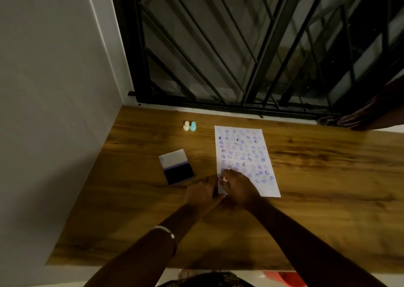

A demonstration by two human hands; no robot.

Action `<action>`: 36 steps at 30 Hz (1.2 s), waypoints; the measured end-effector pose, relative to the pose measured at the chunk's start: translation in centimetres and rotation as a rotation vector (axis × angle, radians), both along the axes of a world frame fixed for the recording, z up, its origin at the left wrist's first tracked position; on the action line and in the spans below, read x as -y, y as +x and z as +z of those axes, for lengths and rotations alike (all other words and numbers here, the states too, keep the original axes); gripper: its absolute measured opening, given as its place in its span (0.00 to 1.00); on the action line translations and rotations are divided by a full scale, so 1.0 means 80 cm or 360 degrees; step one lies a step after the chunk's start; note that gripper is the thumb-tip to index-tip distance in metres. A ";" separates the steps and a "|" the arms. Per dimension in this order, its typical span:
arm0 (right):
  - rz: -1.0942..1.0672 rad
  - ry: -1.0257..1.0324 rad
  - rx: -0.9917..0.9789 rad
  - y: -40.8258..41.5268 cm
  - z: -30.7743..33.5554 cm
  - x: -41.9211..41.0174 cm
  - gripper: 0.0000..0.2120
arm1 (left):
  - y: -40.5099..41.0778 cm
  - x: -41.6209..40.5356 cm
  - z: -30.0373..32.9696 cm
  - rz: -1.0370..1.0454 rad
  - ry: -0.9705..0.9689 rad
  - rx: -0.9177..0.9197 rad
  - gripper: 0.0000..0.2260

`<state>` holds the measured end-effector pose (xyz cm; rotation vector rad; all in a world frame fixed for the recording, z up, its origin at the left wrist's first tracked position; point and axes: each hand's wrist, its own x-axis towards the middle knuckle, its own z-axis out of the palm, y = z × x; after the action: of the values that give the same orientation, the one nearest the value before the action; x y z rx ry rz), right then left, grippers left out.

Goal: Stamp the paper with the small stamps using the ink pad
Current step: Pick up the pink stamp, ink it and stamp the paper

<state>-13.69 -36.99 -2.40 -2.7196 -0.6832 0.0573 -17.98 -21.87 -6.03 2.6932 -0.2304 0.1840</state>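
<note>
Legible text: none. Paper sheet [244, 155], right of centre on the table: rows of purple stamped motifs, pictorial only, no letters or numerals. Ink pad [178, 166]: no readable label.

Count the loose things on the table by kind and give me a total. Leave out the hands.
Stamps: 3 (a cream stamp and a teal stamp standing at the back, and a pale stamp in the right hand)
Ink pad: 1, lid open
Paper: 1, the left hand at its near left edge
Total: 5
</note>
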 end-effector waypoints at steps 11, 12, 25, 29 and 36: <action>0.0107 0.0010 -0.0165 0.017 0.000 0.004 0.06 | -0.005 0.009 -0.013 0.0049 0.0105 0.0061 0.27; 0.0095 0.0013 -0.0192 0.018 0.000 0.004 0.06 | -0.006 0.010 -0.013 0.0062 0.0120 0.0061 0.27; 0.0174 -0.0051 -0.0247 0.015 0.021 0.003 0.05 | -0.002 0.009 -0.002 0.0008 0.0176 -0.0091 0.25; 0.0097 -0.0027 -0.0221 0.015 0.025 0.004 0.06 | -0.001 0.008 0.000 0.0013 0.0125 -0.0196 0.23; 0.0061 0.0053 -0.0064 0.023 0.039 -0.004 0.06 | 0.007 -0.003 0.031 0.0315 -0.0520 -0.0456 0.15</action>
<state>-11.81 -36.63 0.69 -2.6663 -0.7186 0.1081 -17.40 -21.61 -3.54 2.3758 0.1425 -0.0997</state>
